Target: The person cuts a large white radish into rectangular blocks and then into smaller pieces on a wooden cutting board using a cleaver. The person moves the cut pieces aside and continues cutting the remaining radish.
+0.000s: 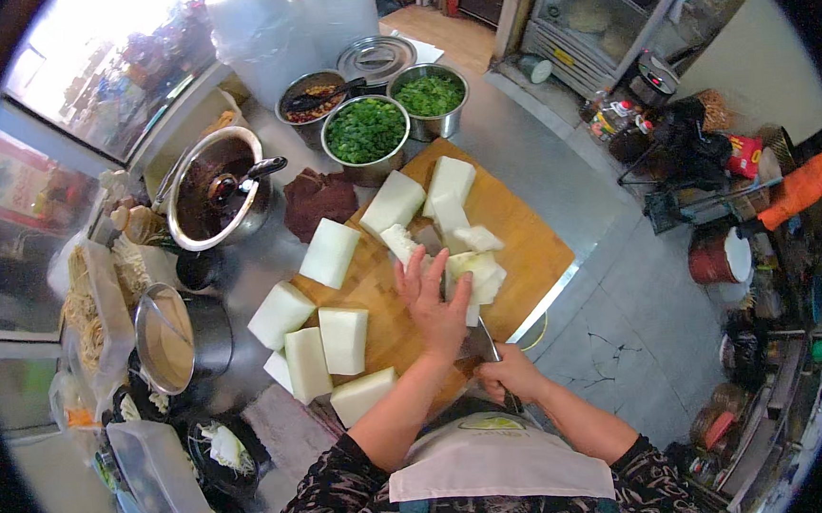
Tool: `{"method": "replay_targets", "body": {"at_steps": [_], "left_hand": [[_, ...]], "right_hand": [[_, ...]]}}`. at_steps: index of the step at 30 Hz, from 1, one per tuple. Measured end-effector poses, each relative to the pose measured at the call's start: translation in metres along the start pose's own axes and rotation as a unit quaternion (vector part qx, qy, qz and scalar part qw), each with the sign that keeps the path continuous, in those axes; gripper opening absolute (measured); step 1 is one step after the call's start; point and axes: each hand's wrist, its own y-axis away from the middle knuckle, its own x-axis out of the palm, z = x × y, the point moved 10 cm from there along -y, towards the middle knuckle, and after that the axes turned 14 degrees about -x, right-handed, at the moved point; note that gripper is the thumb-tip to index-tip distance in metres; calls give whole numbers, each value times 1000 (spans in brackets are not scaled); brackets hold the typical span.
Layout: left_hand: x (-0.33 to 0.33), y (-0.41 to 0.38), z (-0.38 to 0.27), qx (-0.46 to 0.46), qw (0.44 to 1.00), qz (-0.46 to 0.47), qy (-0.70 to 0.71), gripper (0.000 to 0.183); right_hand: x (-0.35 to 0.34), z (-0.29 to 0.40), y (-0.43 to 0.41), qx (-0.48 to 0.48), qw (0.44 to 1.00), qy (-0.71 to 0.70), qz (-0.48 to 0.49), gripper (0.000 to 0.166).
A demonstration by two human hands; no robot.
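My left hand (438, 312) reaches over the wooden cutting board (532, 248), fingers spread beside cut pieces of pale, peeled melon or gourd (482, 278). Whether it grips a piece underneath is hidden. My right hand (512, 374) is closed around the handle of a broad-bladed kitchen knife (480, 341), whose blade runs partly behind my left hand. Spongy pale core scraps (480, 238) lie beyond the fingers. More thick white blocks stand at the far side of the board (393, 202), on its left edge (330, 253), and on the steel table near my left forearm (309, 364).
Steel bowls of chopped greens (365, 131) stand behind the board, beside a dark red cloth (320, 204). A pot of dark liquid with a ladle (217, 198) and a tall pot (166, 338) are on the left. The steel table's edge (559, 282) borders the tiled floor (602, 336).
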Motion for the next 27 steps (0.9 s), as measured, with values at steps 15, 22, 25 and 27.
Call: {"method": "replay_targets", "body": {"at_steps": [15, 22, 25, 27], "left_hand": [[-14, 11, -20, 31, 996, 77, 6, 31], [46, 45, -82, 107, 980, 160, 55, 30], [64, 53, -96, 123, 973, 184, 63, 29], [73, 58, -98, 127, 971, 193, 61, 29]], "right_hand": [[20, -11, 28, 13, 997, -61, -36, 12], [-18, 1, 76, -31, 981, -129, -140, 13], [-31, 1, 85, -54, 976, -146, -155, 12], [-37, -2, 87, -56, 972, -165, -155, 12]]}}
